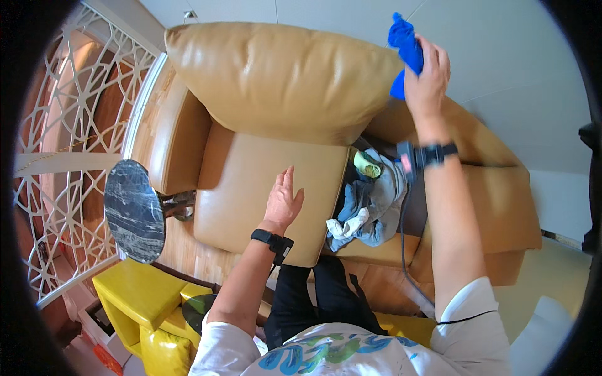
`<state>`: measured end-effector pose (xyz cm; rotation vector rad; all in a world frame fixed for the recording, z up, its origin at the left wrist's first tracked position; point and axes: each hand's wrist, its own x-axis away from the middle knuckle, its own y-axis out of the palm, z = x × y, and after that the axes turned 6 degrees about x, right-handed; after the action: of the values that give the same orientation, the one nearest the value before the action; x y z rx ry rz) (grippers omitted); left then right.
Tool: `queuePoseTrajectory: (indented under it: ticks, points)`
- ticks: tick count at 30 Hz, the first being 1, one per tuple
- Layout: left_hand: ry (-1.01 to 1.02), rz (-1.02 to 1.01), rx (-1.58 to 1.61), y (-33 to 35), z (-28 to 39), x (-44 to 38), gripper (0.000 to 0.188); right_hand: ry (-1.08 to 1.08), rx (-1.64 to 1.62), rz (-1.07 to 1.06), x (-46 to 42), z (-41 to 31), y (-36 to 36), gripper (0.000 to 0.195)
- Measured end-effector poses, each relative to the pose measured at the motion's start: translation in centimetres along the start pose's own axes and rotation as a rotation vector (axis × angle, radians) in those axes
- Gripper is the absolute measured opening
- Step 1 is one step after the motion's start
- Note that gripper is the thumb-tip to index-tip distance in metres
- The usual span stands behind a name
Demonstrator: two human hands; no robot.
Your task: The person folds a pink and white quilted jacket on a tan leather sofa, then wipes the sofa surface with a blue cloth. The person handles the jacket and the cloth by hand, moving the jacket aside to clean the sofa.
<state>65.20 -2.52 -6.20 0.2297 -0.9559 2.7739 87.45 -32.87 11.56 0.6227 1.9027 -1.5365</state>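
My right hand point(430, 77) is raised at the upper right, gripping a bunched blue cloth point(408, 49) beside the end of a tan leather back cushion point(291, 77). Over the tan seat cushion point(273, 155), my left hand point(284, 199) is empty, its thumb apart from the extended fingers. To its right, a heap of grey and blue clothes point(385, 202) lies on the sofa. A rolled pale green cloth point(367, 164) rests at the heap's top and a crumpled white cloth point(348, 224) at its near left.
A round black marble side table point(135, 211) stands left of the sofa armrest point(181, 136). Behind it rises a white lattice screen point(82, 96). A yellow chair point(141, 291) is at the lower left. A cable point(403, 244) hangs from my right wrist device point(411, 160).
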Motion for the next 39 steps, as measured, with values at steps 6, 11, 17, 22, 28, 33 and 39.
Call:
queuePoseTrajectory:
  ticks: [6, 11, 17, 22, 28, 33, 39]
  points:
    - [0.010, 0.095, 0.117, -1.5, 2.2, 0.6, 0.058, 0.395, -0.086, -0.762, 1.5, 1.9, 0.6, 0.084]
    - [-0.229, 0.068, 0.492, -4.9, 7.4, 0.8, 0.052, 0.345, -0.353, -0.786, 7.8, 0.2, -5.0, 0.069]
    - [-0.251, 0.466, 0.463, -5.5, 7.3, 0.5, 0.053, 0.770, -0.912, -1.045, 12.9, -8.8, -10.5, 0.037]
    - [-0.160, 0.528, 0.269, -11.6, 8.0, 6.8, 0.046, 0.570, -1.028, -1.134, 19.0, -15.2, -16.1, 0.047]
    - [-0.205, 0.212, -0.045, -12.3, 9.4, 15.0, 0.045, 0.246, -0.919, -1.685, 25.1, -14.5, -24.6, 0.047]
    - [-0.152, 0.384, -0.089, -9.3, 11.0, 13.4, 0.117, -0.070, -0.754, -1.631, 24.3, -13.6, -24.6, 0.046]
    - [-0.217, 0.375, 0.002, -7.4, 8.4, 12.9, 0.128, -0.420, -0.592, -1.729, 20.7, -12.4, -23.6, 0.066]
